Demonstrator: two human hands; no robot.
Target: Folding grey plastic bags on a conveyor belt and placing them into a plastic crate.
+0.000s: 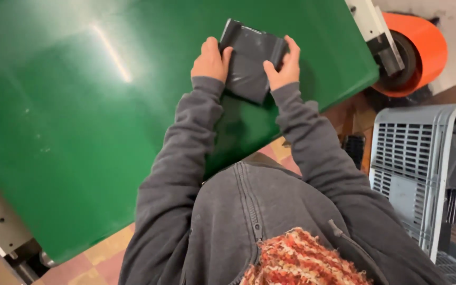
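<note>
Your red knitted scarf [302,258] and grey zipped jacket [249,211] fill the bottom edge. Further up, your left hand [210,60] and right hand [285,66] both clasp a folded black plastic bag [249,58], one on each side, pressing it onto the green table [80,132]. A grey plastic crate [407,158] stands to your right, an orange roll [423,47] beyond it.

green table [80,132] open leftward; orange roll [423,47] blocks right.

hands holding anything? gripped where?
Both. The left hand and right hand grip a folded dark grey plastic bag by its opposite side edges, on the green table.
</note>
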